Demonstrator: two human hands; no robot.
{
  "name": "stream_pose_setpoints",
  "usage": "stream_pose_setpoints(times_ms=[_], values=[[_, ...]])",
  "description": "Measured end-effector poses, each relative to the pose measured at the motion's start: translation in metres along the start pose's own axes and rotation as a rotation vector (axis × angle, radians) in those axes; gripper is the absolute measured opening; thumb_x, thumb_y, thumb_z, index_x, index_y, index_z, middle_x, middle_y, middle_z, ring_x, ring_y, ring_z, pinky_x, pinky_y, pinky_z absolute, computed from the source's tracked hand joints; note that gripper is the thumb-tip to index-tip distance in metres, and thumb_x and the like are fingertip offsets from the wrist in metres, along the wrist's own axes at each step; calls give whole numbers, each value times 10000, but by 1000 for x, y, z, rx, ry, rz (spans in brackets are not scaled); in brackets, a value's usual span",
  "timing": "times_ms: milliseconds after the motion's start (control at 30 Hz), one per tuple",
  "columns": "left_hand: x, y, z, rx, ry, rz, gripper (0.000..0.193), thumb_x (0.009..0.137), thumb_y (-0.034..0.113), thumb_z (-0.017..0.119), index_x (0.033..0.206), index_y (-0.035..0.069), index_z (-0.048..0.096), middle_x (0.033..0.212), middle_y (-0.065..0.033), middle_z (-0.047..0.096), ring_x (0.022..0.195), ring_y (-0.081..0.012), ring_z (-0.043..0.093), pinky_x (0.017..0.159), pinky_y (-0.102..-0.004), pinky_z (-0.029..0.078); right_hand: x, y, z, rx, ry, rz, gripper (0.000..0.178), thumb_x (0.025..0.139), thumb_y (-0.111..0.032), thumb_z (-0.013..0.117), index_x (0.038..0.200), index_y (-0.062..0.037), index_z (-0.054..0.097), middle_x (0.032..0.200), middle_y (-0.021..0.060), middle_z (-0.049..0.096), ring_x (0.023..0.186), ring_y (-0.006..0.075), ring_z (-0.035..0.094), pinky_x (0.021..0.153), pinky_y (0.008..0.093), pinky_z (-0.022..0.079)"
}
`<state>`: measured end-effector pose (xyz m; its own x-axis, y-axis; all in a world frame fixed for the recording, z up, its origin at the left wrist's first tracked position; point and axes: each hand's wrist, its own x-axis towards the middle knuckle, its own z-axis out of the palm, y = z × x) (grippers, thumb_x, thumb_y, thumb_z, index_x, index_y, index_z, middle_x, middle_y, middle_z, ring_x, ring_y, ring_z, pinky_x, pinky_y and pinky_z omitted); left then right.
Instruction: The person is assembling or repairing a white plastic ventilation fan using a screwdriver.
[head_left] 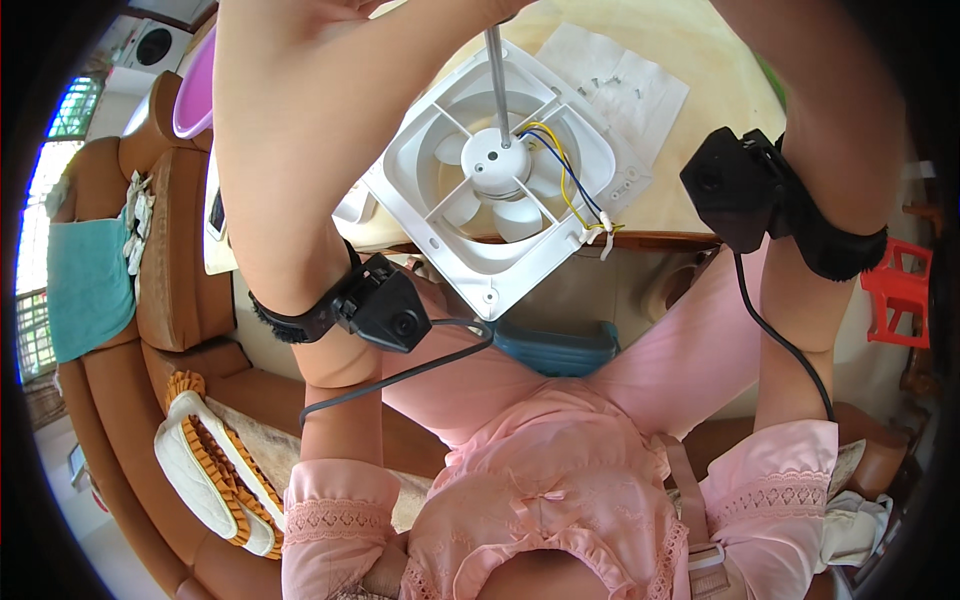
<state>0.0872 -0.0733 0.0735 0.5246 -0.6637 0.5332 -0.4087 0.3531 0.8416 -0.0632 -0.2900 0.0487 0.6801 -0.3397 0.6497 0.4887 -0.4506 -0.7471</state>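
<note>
A white square ventilation fan (497, 170) lies on the table's near edge, one corner jutting over it. Yellow and blue wires (566, 180) run from its hub to a small white connector at the frame's side. The metal shaft of a screwdriver (497, 85) stands nearly upright, its tip at the hub. At the top edge, my left hand (400, 45) closes around the screwdriver's upper end; the handle and most fingers are cut off. My right forearm (830, 110) rises past the fan's right side, and its hand lies beyond the picture.
Several small screws (612, 84) rest on a white paper sheet (665, 100) behind the fan. A purple basin (195, 95) is at the far left. Below the table is a blue-grey stool (555, 345); a red stool (898, 290) stands right. A brown sofa (180, 260) fills the left.
</note>
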Motion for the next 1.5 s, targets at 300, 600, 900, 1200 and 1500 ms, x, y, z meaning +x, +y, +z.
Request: stream_pose_setpoints(times_ms=[300,600,900,1200,1500], values=[[2,0,-6,135,-8,-157,282,851,-17,803,1116,-10,708,1033,-97,754,947,-151,715,882,-284,560,-3,-2,-5,11,28,-1,517,1021,-139,486,1479,87,407,1362,253,542,1160,307,597,1015,400,463],[1,-5,-20,12,-154,-154,263,858,-8,802,1109,-13,724,1041,-104,751,967,-145,707,895,-298,556,-2,1,-7,9,37,3,514,1019,-133,499,1475,87,412,1346,242,553,1142,286,600,1001,387,468],[1,-8,-27,66,-185,-130,239,889,-25,761,1124,-16,720,1060,-110,756,990,-147,701,912,-302,550,-3,5,-1,12,32,15,511,1017,-126,512,1471,87,417,1329,231,563,1124,266,603,987,374,473],[-4,4,-18,95,-92,-184,259,888,-16,763,1143,-21,719,1085,-148,758,1013,-179,715,930,-313,557,0,6,-2,23,34,11,508,1015,-120,526,1468,87,422,1313,220,573,1106,245,606,972,361,478],[-49,-61,-48,560,-564,-313,537,779,188,850,1254,11,674,1190,-141,701,1092,-252,646,974,-365,483,-1,6,-1,23,33,6,506,1013,-113,539,1464,88,427,1296,209,584,1088,225,608,958,349,483]])
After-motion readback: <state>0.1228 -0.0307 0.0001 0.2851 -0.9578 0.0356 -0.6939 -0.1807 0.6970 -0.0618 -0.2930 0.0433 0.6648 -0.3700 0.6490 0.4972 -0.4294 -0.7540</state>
